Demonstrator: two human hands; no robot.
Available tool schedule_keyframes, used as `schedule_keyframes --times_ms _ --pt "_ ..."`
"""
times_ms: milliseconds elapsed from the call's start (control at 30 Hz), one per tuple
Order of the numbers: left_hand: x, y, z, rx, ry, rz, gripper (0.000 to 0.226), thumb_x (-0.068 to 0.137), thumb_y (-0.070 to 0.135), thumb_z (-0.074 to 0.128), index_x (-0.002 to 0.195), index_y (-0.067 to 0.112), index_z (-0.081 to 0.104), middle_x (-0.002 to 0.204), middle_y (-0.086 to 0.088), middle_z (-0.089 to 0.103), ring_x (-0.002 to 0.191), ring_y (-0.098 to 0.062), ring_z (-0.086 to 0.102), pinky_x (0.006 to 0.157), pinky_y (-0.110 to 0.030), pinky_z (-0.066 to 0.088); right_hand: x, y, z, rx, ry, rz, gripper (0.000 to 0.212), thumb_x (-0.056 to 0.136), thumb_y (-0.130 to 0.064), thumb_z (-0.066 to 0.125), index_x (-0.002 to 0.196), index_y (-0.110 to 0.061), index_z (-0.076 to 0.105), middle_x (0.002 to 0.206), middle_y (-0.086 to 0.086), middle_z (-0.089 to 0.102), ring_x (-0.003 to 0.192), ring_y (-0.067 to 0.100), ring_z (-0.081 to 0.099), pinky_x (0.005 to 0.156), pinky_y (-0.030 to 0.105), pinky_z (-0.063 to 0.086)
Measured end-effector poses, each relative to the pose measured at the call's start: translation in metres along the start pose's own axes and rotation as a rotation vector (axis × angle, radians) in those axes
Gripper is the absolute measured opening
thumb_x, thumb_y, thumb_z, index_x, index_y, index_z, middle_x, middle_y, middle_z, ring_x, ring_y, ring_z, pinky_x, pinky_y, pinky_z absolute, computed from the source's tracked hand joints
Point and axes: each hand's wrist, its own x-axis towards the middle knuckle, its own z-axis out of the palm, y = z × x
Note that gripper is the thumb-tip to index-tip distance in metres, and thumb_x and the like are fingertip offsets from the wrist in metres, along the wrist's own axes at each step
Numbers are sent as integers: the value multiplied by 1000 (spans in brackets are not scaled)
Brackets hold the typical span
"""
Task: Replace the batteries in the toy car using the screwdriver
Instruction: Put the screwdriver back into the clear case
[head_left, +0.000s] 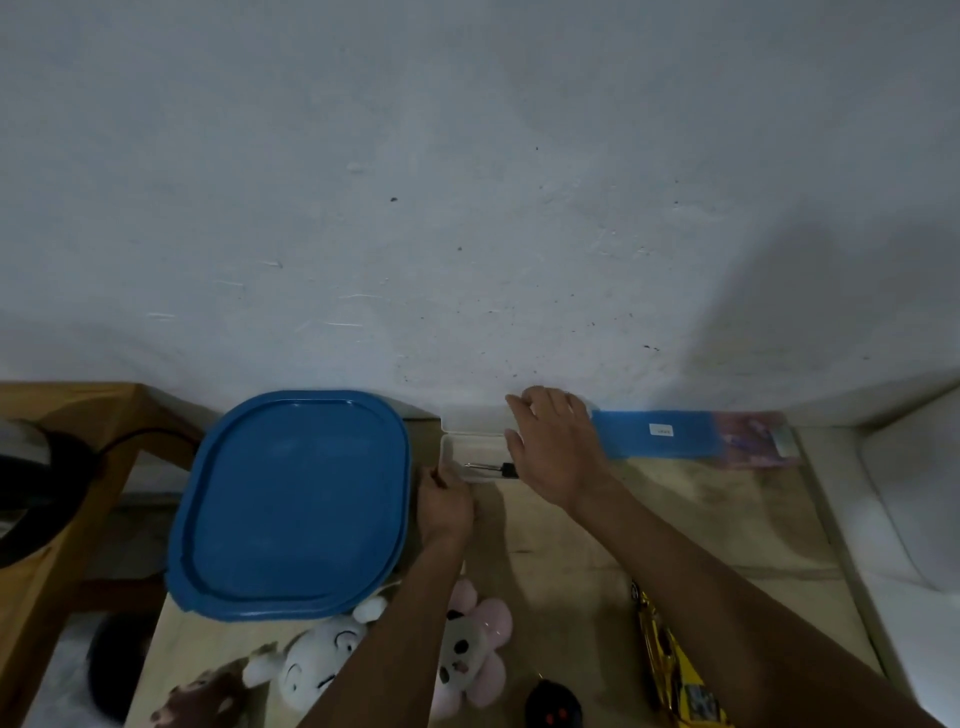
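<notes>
A small clear plastic box (451, 451) stands against the wall, with its lid raised behind it. Inside lies a screwdriver (485, 469) with a thin metal shaft and a black handle. My left hand (444, 501) is closed on the box's front left corner. My right hand (558, 447) is spread palm down over the box's right part, fingertips on the raised lid, and it covers most of the inside. The yellow toy car (670, 670) lies near the table's front edge, under my right forearm. No batteries are visible.
A large blue-lidded container (291, 499) sits just left of the box. Plush toys (322, 660) and a black remote (553, 706) lie at the front. A blue flat package (691, 434) lies along the wall at right. A wooden stand (62, 519) is left of the table.
</notes>
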Motion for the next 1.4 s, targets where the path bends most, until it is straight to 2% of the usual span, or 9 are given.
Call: schedule_keyframes --times_ms 67,133,267,433,633,767,1000,1200,1400 --pt "-2 0 -2 -101 -47 -95 30 104 33 31 109 14 54 96 -16 65 81 -26 61 72 -36 52 2 -3 -5 29 -13 -4 37 97 -36 47 125 -15 59 120 7 57 111 26 53 99 42 41" --pt "-4 -1 -3 -200 -78 -170 50 99 45 26 107 12 63 97 -17 68 87 -29 63 85 -42 55 -1 -5 -7 86 -53 -11 36 100 -37 39 123 -20 61 122 3 55 112 22 50 100 39 39" --pt "-6 -3 -3 -191 -86 -107 56 92 59 28 102 20 67 100 -12 70 95 -30 64 94 -47 52 -29 -12 2 144 -140 -72 31 100 -33 44 118 -23 67 132 0 58 119 20 53 106 37 39" --pt "-8 -2 -4 -78 -45 -67 42 100 43 45 125 11 56 119 -15 64 106 -31 60 100 -48 47 -53 -11 26 151 -179 22 45 81 -19 77 125 -20 65 135 4 59 122 24 57 102 41 45" --pt "-3 3 0 -107 -41 -92 37 99 38 49 125 14 56 116 -14 66 105 -32 63 98 -49 50 -41 -4 30 170 -185 2 55 81 -11 75 131 -29 59 142 -2 52 128 21 51 105 36 42" --pt "10 16 8 -137 -7 -103 35 97 33 52 124 10 57 115 -14 66 104 -33 63 96 -51 51 -20 4 29 222 -221 -41 52 95 -11 56 143 -28 46 154 -4 35 141 17 32 116 30 24" --pt "23 19 14 -96 34 -107 38 97 34 53 123 7 57 115 -17 65 104 -35 62 95 -51 51 -11 8 18 171 -294 -66 58 95 -11 54 147 -27 37 158 -3 27 145 17 23 119 34 20" --pt "23 23 12 -109 -4 -125 40 98 30 52 127 3 53 117 -20 64 104 -36 61 94 -50 52 -9 0 15 239 -310 51 55 93 -9 59 143 -27 45 153 -5 36 139 18 33 117 36 27" --pt "-1 51 8 -133 -157 -144 55 96 36 55 142 8 41 132 -17 56 114 -36 57 97 -48 51 -22 2 -20 656 -236 354 29 99 -25 51 126 -24 61 129 -6 60 114 15 58 99 27 45"
